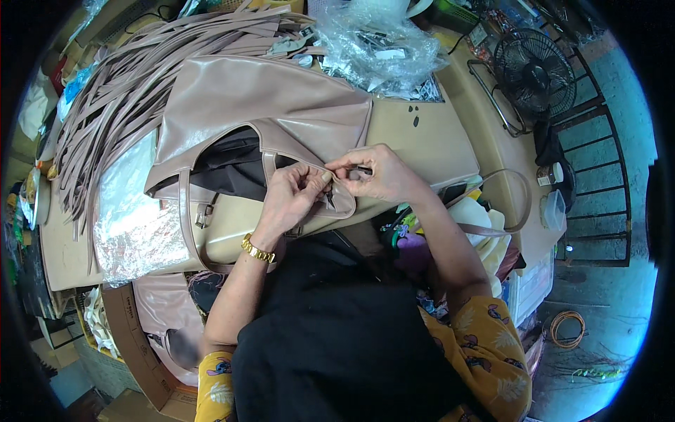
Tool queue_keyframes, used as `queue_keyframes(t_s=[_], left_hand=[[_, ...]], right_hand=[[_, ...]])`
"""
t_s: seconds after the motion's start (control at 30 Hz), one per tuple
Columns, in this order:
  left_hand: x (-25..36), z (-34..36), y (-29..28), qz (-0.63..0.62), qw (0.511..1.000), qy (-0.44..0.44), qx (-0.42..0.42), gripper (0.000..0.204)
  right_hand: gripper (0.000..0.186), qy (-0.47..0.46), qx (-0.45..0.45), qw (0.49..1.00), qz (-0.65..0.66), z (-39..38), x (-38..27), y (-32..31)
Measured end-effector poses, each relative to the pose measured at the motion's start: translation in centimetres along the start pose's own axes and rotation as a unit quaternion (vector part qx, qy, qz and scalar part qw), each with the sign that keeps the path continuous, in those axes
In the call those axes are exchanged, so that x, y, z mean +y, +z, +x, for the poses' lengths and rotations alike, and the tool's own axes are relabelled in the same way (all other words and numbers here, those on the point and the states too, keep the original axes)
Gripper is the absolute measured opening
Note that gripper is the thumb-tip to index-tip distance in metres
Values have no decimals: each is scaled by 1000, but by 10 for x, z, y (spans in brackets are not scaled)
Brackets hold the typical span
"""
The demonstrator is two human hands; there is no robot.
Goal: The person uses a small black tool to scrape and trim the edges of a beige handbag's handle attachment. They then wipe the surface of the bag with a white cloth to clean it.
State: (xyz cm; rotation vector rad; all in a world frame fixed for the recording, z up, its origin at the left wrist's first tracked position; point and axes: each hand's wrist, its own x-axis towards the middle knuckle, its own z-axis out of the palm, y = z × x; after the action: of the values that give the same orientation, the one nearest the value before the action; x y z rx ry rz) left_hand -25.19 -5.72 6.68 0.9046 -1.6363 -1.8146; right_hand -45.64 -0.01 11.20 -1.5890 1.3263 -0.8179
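Observation:
A taupe, glossy handbag (pixel 260 84) lies on the table in front of me, its mouth spread to show the black lining (pixel 235 162). At the right end of the opening, my left hand (pixel 292 193) is closed in a pinch on the bag's edge. My right hand (pixel 383 172) is closed too, its fingertips meeting the left ones at that edge. Something small and dark shows between the right fingers, too hidden to name. One handle (pixel 185 211) of the bag hangs toward me, near a small metal buckle (pixel 202 216).
Many taupe strips (pixel 119 119) are heaped at the far left, beside a clear plastic sheet (pixel 133 218). Plastic bags of small hardware (pixel 383 56) lie at the back. A black fan (pixel 534 74) stands at the far right. A cardboard box (pixel 140 352) sits at lower left.

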Motion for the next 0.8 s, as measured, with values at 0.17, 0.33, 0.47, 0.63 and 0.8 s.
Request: queue_keyframes(t_s=[0.17,0.33,0.47,0.63,0.8], left_hand=[[2,-1,1,18,1000,0,-7,25],[3,-2,0,45,996,74,10,17],[25,-22,8,276,897,327,114,22],[44,3,-17,367,875,313,37,18],[33,16,-28,367,885,285,-5,13]], right_hand=[[35,-37,1,999,-33,2,1,-1],[33,30,48,998,42,3,8,7],[32,39,78,992,97,-2,16,11],[30,14,27,992,125,-2,10,7],[30,38,8,996,76,7,11,3]])
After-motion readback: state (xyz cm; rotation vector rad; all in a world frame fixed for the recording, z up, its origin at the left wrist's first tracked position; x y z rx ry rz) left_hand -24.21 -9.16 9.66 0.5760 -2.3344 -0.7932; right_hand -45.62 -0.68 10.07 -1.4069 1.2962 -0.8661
